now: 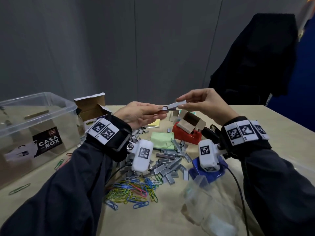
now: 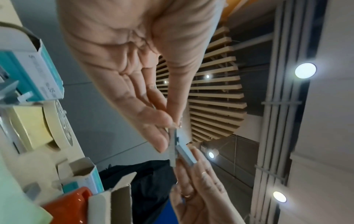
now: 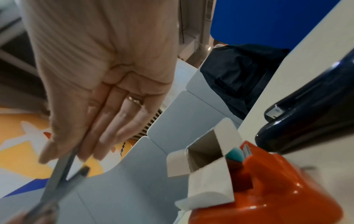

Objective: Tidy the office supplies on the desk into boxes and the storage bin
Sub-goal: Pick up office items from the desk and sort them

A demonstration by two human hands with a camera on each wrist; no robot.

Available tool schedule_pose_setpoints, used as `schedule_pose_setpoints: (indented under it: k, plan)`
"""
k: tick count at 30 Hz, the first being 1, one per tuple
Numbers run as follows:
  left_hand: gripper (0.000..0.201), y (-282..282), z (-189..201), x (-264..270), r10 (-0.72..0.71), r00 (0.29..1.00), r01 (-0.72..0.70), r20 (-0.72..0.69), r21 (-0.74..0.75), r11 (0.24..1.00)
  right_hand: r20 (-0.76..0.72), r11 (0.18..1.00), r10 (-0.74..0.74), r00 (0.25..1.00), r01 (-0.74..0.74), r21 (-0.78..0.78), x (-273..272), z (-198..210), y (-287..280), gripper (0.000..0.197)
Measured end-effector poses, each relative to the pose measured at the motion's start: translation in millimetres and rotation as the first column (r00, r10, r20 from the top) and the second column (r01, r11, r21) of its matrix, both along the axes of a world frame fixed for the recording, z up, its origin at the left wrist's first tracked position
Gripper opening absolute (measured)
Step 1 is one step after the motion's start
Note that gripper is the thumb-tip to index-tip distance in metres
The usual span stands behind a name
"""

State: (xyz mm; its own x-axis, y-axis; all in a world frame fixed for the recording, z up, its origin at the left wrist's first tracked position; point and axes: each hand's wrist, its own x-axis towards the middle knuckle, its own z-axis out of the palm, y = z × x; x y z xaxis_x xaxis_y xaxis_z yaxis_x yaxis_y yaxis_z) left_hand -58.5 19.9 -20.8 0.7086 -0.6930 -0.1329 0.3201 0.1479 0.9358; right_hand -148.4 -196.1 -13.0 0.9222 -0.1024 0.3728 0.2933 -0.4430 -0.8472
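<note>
Both hands are raised above the desk, each pinching a short grey staple strip. My left hand [image 1: 161, 109] holds its staple strip [image 1: 164, 108] between thumb and fingers; in the left wrist view this strip [image 2: 173, 145] stands on edge. My right hand [image 1: 179, 103] pinches a longer strip [image 1: 173, 105], seen as [image 2: 185, 154]. The two strips meet end to end between the hands. A pile of loose staple strips [image 1: 168, 160] lies on the desk below. The clear storage bin [image 1: 34, 120] stands at the left. A small open staple box [image 1: 190, 123] rests on the red tape dispenser [image 1: 187, 135].
An open cardboard box [image 1: 92, 108] stands behind the bin. Coloured paper clips [image 1: 134, 189] lie in front, with green sticky notes [image 1: 162, 140], a black stapler [image 1: 210, 133], a blue object [image 1: 204, 171] and a clear plastic case [image 1: 201, 193] around them. A dark jacket [image 1: 255, 57] hangs at back right.
</note>
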Motion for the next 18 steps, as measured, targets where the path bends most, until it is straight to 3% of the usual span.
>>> schedule_pose_setpoints:
  k: [3, 8, 18]
  plan:
    - [0.042, -0.5, 0.7, 0.9, -0.017, 0.998, 0.014, -0.054, -0.062, 0.998, -0.004, 1.000, -0.010, 1.000, 0.009, -0.019, 1.7, 1.8, -0.1, 0.021]
    - [0.034, -1.8, -0.5, -1.6, -0.004, 1.000, 0.002, -0.020, -0.102, 0.995, -0.030, 0.996, -0.026, 0.999, 0.023, -0.087, 1.9, 5.2, -0.4, 0.021]
    - [0.038, -6.6, -7.0, -3.4, 0.069, 0.993, -0.089, -0.100, -0.210, 0.974, -0.057, 0.991, -0.013, 0.998, 0.005, -0.136, 1.8, 8.1, 3.7, 0.032]
